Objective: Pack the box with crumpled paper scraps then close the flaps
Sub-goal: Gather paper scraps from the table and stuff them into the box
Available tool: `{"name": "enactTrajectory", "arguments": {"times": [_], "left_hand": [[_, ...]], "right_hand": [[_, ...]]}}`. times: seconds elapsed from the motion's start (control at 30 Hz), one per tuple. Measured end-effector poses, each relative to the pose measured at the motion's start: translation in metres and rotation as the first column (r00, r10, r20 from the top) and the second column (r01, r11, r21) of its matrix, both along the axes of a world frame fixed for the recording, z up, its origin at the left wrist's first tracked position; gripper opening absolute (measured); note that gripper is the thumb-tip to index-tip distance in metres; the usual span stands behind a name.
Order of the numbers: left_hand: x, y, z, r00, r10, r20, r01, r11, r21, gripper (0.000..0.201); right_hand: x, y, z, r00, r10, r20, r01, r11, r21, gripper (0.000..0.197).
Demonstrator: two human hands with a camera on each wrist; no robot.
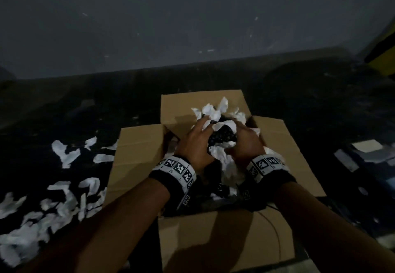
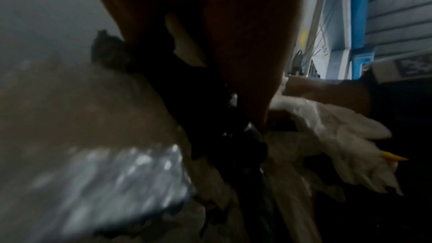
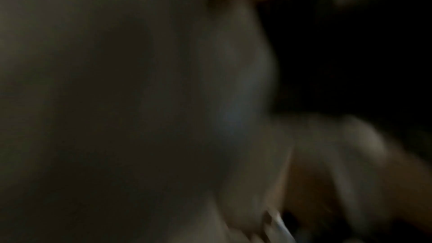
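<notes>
A brown cardboard box [image 1: 213, 240] lies open on the dark floor with all its flaps spread outward. Both hands are over its opening. My left hand [image 1: 195, 142] and right hand [image 1: 245, 142] grip one bundle of white crumpled paper scraps [image 1: 213, 112] from either side, with a dark speckled piece [image 1: 222, 138] squeezed between them. More white paper [image 1: 230, 168] fills the box under the wrists. In the left wrist view the left palm [image 2: 233, 43] presses against white paper [image 2: 339, 136], and the right hand [image 2: 327, 95] shows beyond it. The right wrist view is dark and blurred.
Several torn white scraps [image 1: 64, 198] lie scattered on the floor left of the box. A grey wall [image 1: 192, 26] rises behind. Flat pale sheets [image 1: 363, 150] lie at the right, and a yellow and black object [image 1: 382, 58] stands in the far right corner.
</notes>
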State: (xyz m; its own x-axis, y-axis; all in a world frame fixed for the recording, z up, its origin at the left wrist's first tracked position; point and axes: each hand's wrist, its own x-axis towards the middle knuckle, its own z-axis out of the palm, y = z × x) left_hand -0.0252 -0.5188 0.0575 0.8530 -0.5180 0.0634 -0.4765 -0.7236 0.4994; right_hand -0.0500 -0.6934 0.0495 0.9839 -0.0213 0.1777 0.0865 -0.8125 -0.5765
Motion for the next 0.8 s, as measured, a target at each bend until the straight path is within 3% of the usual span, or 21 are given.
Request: {"name": "enactTrajectory", "arguments": {"times": [0.13,0.27,0.33,0.4,0.47,0.57,0.7,0.8], "left_hand": [[-0.001,-0.002,-0.015,0.993,-0.003,-0.118,0.042,0.943,0.331,0.107],[0.012,0.007,-0.017,0.963,0.025,-0.269,0.108,0.876,0.470,0.137],[0.020,0.012,-0.004,0.957,0.030,-0.289,0.114,0.875,0.470,0.143],[0.025,0.013,0.016,0.948,0.017,-0.317,0.141,0.873,0.467,0.133],[0.030,0.011,0.036,0.958,0.008,-0.285,0.142,0.853,0.503,0.115],[0.044,0.008,0.041,0.977,0.020,-0.213,0.087,0.870,0.485,0.119],[0.050,-0.009,0.023,0.975,0.002,-0.223,0.112,0.859,0.500,0.136],[0.053,-0.017,-0.015,0.959,-0.029,-0.280,0.190,0.800,0.569,0.144]], "right_hand": [[0.014,-0.015,-0.019,0.932,0.167,-0.321,-0.204,0.975,-0.088,0.087],[0.032,-0.023,-0.016,0.838,0.162,-0.521,-0.298,0.936,-0.186,0.121],[0.039,-0.026,-0.011,0.778,0.140,-0.612,-0.350,0.906,-0.238,0.118],[0.046,-0.031,-0.005,0.770,0.165,-0.617,-0.330,0.930,-0.163,0.099],[0.045,-0.035,0.011,0.804,0.163,-0.572,-0.279,0.953,-0.121,0.095],[0.044,-0.035,0.034,0.825,0.198,-0.529,-0.382,0.885,-0.266,0.081],[0.050,-0.023,0.038,0.825,0.189,-0.532,-0.423,0.831,-0.361,0.109],[0.071,-0.026,-0.020,0.754,0.161,-0.637,-0.505,0.762,-0.406,0.134]]}}
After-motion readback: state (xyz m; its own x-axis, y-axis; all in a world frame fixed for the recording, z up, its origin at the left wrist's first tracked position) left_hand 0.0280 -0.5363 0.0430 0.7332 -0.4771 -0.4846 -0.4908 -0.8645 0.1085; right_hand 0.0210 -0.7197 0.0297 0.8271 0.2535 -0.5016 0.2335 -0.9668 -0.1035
